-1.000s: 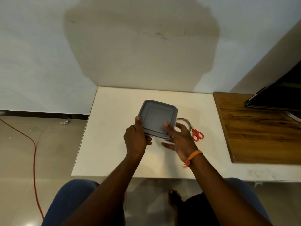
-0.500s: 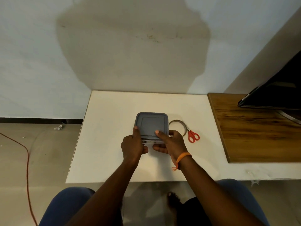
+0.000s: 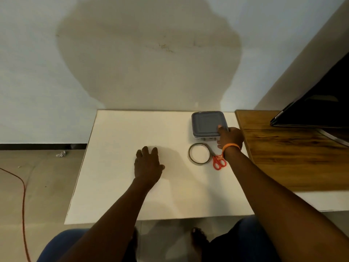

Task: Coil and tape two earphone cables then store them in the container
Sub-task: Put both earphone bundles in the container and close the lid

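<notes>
**Lidded container at the far right of the white table**

My right hand (image 3: 230, 137) grips the near right corner of the container (image 3: 207, 124), fingers curled against its side and one fingertip up on the lid. An orange band (image 3: 230, 147) circles that wrist. My left hand (image 3: 148, 164) lies flat and spread on the table (image 3: 122, 148), palm down, holding nothing.

The container is a rounded square with a smooth matte grey lid (image 3: 205, 121) shut over a clear base (contents too dim to make out); its sides run roughly square to the table's edges, so no long axis stands out.

Just in front of it lies a thin ring of tape (image 3: 190, 157), flat, and touching that, red-handled scissors (image 3: 219, 162) with blades pointing away towards the container. To the right sits a grainy wooden board (image 3: 283, 157).
</notes>
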`<state>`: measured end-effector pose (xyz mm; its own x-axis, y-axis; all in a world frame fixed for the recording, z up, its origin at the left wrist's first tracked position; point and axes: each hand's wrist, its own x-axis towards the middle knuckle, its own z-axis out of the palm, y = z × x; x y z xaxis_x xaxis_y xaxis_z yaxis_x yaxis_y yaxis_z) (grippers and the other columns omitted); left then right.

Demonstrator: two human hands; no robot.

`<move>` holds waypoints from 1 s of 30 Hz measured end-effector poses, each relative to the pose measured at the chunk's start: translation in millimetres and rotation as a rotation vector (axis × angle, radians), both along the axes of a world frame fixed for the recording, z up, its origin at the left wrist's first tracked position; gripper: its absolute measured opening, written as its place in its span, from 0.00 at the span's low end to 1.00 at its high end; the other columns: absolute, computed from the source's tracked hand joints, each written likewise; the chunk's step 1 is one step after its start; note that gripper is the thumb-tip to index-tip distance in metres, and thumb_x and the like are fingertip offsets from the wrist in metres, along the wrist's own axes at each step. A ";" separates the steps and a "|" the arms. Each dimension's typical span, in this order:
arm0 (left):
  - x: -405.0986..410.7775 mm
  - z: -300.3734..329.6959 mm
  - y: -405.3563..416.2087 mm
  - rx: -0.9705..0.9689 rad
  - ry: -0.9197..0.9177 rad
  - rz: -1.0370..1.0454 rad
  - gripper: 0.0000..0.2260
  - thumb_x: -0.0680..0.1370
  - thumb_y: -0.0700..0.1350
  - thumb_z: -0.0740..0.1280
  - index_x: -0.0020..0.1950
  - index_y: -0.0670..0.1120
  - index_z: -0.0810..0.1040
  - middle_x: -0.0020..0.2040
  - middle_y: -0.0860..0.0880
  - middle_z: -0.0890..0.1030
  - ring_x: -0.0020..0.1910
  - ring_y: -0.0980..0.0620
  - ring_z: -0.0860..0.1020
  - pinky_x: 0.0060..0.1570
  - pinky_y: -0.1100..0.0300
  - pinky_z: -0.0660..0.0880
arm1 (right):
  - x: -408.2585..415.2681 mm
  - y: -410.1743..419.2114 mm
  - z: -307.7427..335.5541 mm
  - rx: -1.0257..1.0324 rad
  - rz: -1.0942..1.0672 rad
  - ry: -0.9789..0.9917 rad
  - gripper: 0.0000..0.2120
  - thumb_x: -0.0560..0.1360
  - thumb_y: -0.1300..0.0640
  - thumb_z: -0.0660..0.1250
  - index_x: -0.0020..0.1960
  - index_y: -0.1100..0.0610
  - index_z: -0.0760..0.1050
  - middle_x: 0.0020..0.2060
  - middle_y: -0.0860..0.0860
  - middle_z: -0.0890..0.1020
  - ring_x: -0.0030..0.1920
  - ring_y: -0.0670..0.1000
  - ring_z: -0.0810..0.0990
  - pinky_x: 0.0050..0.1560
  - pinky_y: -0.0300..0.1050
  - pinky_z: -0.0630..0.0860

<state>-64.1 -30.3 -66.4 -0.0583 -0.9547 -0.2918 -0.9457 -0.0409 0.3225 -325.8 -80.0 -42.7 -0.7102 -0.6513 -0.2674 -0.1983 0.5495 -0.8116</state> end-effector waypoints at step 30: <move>32.6 158.4 75.2 -0.467 -0.085 -0.085 0.33 0.79 0.50 0.66 0.77 0.39 0.57 0.76 0.34 0.59 0.75 0.34 0.57 0.74 0.44 0.57 | 94.9 126.9 134.4 -0.181 0.412 0.514 0.20 0.74 0.52 0.69 0.62 0.58 0.70 0.59 0.57 0.76 0.59 0.59 0.75 0.57 0.56 0.74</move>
